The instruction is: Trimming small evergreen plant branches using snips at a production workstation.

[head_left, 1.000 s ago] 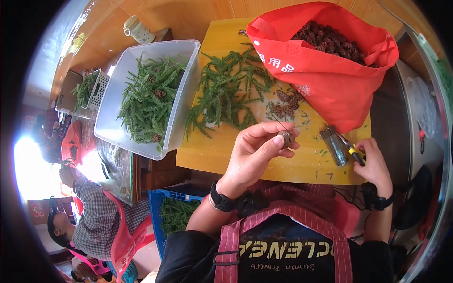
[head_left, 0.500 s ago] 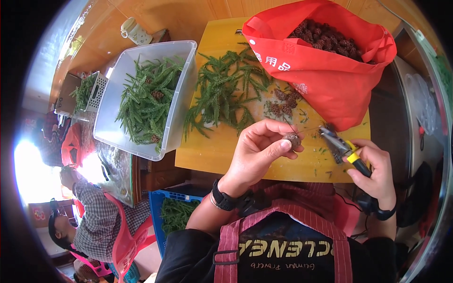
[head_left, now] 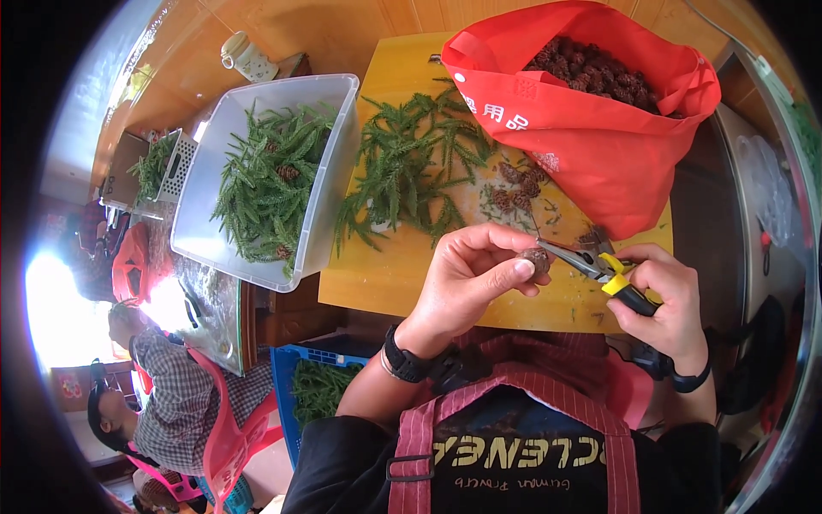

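My left hand point(head_left: 467, 278) pinches a small brown cone point(head_left: 536, 258) between thumb and fingers, held above the yellow table point(head_left: 385, 274). In my right hand point(head_left: 664, 304) are pliers point(head_left: 591, 261) with yellow and black handles. Their metal jaws point left and touch the cone. A red bag point(head_left: 591, 128) full of dark cones stands just behind my hands. Green conifer sprigs point(head_left: 411, 167) lie loose on the table to the left of the bag, with a few cones point(head_left: 514, 184) among them.
A clear plastic tub point(head_left: 330, 180) holding more sprigs sits left of the table. A blue crate point(head_left: 295, 368) with greenery stands on the floor below. Another person in a checked shirt and pink apron point(head_left: 184, 403) crouches at lower left.
My right hand has lifted the pliers off the table and brought them left to the cone. My left hand has kept its hold on the cone and risen slightly.
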`<action>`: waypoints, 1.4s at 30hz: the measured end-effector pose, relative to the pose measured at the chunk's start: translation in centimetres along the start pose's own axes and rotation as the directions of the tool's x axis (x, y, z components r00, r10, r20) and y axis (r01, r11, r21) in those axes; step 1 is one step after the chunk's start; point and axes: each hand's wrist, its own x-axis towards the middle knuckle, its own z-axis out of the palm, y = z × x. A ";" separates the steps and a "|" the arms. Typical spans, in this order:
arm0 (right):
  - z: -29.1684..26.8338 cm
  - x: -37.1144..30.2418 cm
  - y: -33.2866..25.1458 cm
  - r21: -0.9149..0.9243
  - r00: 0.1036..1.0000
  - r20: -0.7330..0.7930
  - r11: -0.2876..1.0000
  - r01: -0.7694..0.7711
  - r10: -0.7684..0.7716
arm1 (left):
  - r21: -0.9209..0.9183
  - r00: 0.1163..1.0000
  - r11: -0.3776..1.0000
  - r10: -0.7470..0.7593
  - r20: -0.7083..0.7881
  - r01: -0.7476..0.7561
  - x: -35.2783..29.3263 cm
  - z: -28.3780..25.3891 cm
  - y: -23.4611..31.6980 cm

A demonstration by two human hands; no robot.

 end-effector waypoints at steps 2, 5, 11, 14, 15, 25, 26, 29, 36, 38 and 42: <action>0.1 0.1 -0.1 0.004 1.000 -0.019 1.000 0.015 -0.015 | 0.004 1.000 1.000 0.000 0.001 0.000 0.0 0.0 0.0; 0.1 0.2 -0.2 0.012 0.999 -0.037 0.999 0.034 -0.034 | -0.001 1.000 1.000 -0.006 -0.002 0.006 0.0 0.1 0.1; 0.5 0.1 -0.2 0.016 0.998 -0.053 0.999 0.044 -0.043 | -0.003 1.000 1.000 -0.004 0.001 0.004 0.0 0.2 0.1; 0.5 -0.3 0.1 0.020 0.998 -0.047 0.999 0.038 -0.037 | -0.002 1.000 1.000 -0.005 -0.009 0.005 0.0 0.3 0.1; 0.5 -0.4 0.2 0.028 0.999 -0.030 0.999 0.038 -0.037 | -0.003 1.000 1.000 -0.005 -0.003 0.005 -0.1 0.2 0.0; 1.6 -0.6 0.1 0.029 0.996 -0.083 0.999 0.033 -0.031 | -0.118 0.997 0.991 0.071 0.024 -0.068 0.3 0.5 -0.2; 1.6 -0.6 0.2 0.070 0.998 -0.053 0.997 0.026 -0.023 | -0.117 0.997 0.991 0.071 0.024 -0.068 0.3 0.5 -0.2; 1.8 -0.9 0.7 0.134 1.000 -0.020 0.991 0.024 -0.022 | -0.036 0.998 0.997 0.067 -0.001 -0.067 0.3 0.6 -0.2; 1.9 -1.3 1.1 0.189 1.000 0.014 0.982 -0.015 0.013 | -0.035 0.997 0.997 0.071 0.000 -0.071 0.3 0.6 -0.1; 2.4 -1.3 1.1 0.218 1.000 -0.022 0.976 -0.012 0.017 | -0.030 0.997 0.997 0.073 0.013 -0.072 0.3 0.6 -0.1; 2.1 -1.4 1.0 0.283 0.998 0.051 0.957 -0.059 0.046 | -0.042 0.997 0.996 0.078 0.008 -0.078 0.2 0.6 -0.2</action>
